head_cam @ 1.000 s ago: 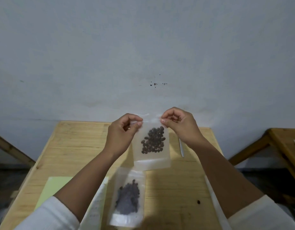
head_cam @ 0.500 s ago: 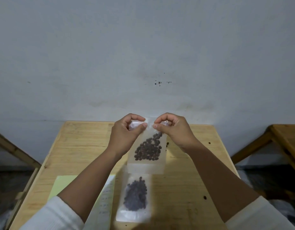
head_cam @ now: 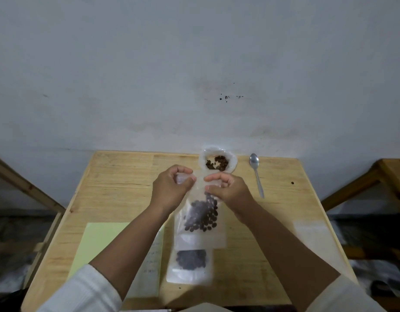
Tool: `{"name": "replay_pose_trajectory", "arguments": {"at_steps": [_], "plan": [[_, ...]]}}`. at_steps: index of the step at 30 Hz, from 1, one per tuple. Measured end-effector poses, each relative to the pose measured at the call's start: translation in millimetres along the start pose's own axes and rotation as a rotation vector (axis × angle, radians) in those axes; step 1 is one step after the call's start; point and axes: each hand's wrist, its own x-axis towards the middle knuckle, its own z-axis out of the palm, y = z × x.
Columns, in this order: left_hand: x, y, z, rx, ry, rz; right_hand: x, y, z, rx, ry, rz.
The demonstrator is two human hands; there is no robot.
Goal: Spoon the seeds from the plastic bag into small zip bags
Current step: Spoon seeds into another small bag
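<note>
1. Clear plastic, the small zip bag (head_cam: pixel 202 218) hangs upright above the wooden table (head_cam: pixel 118 188), dark seeds (head_cam: pixel 202 216) gathered in its middle.
2. The left hand (head_cam: pixel 171 190) pinches the bag's top edge, thumb and fingers curled tight on the plastic.
3. The right hand (head_cam: pixel 228 191) pinches the same top edge just beside the left, fingers curled round it likewise.
4. A second filled zip bag (head_cam: pixel 190 264) lies flat on the table under the held one, nearer the person.
5. The open plastic bag of seeds (head_cam: pixel 217 162) stands at the table's far edge, just beyond the hands.
6. A metal spoon (head_cam: pixel 257 174) lies on the table to the right of that bag, apart from both hands.
7. A pale green sheet (head_cam: pixel 97 244) lies at the left, under the left forearm.
</note>
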Motion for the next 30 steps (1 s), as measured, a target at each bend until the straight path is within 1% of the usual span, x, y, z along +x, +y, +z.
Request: {"name": "replay_pose_trajectory", "arguments": {"at_steps": [4, 7, 9, 11, 13, 15, 17, 20, 22, 26, 30], "plan": [[-18.9, -41.1, 3.8, 0.195, -0.053, -0.07, -10.5, 51.1, 16.8, -0.187, 0.14, 0.133], [-34.5, -69.5, 11.0, 0.28, -0.09, -0.116, -17.7, 82.2, 28.0, -0.265, 0.172, 0.182], [-41.7, -83.3, 16.0, 0.287, -0.089, -0.116, -19.9, 96.3, 34.1, -0.329, 0.197, 0.176], [-46.8, -91.9, 18.7, 0.298, -0.08, -0.133, -20.0, 106.3, 39.6, -0.428, 0.22, 0.118], [-51.4, -98.8, 20.3, 0.375, -0.066, -0.117, -20.2, 113.6, 45.1, -0.489, 0.232, 0.048], [-55.6, -104.8, 22.2, 0.445, -0.066, -0.049, -21.1, 121.0, 50.1, -0.594, 0.22, -0.016], [-60.7, -108.6, 24.2, 0.464, -0.109, 0.013, -25.4, 126.7, 53.6, -0.753, 0.193, -0.102], [-65.4, -112.4, 27.3, 0.584, -0.174, 0.112, -32.0, 133.2, 55.5, -0.955, 0.14, -0.312], [-65.8, -113.6, 29.5, 0.647, -0.199, 0.186, -34.1, 133.6, 54.6, -1.045, 0.072, -0.394], [-67.3, -106.6, 29.0, 0.755, -0.238, 0.214, -36.9, 134.2, 50.5, -1.118, -0.023, -0.391], [-62.7, -112.5, 33.2, 0.884, -0.367, 0.221, -36.6, 131.8, 44.5, -1.128, -0.07, -0.389]]}}
